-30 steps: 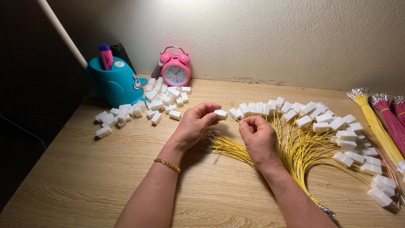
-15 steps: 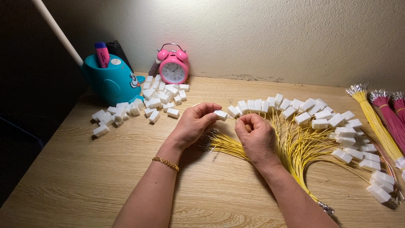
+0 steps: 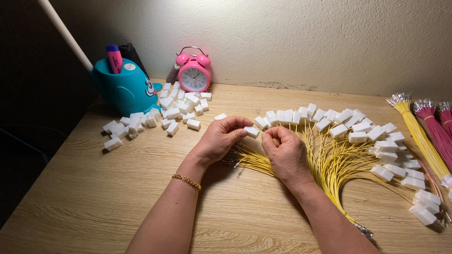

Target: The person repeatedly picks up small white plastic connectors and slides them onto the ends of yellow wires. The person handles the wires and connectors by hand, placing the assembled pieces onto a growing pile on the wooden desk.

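STEP: seating wire in housing | left hand [image 3: 217, 138] grip pinched white connector [image 3: 252, 132] | right hand [image 3: 284, 149] grip pinched yellow wire [image 3: 269, 138] at connector's 4 o'clock | NEXT: likely needs straight push.

Both forearms are bare with no sleeves, and a thin gold chain bracelet [image 3: 186, 181] circles the left wrist.

A pink twin-bell alarm clock [image 3: 194, 73] stands against the wall; left of it a teal cartoon pen holder [image 3: 123, 89], far right bundled magenta wires [image 3: 435, 129].
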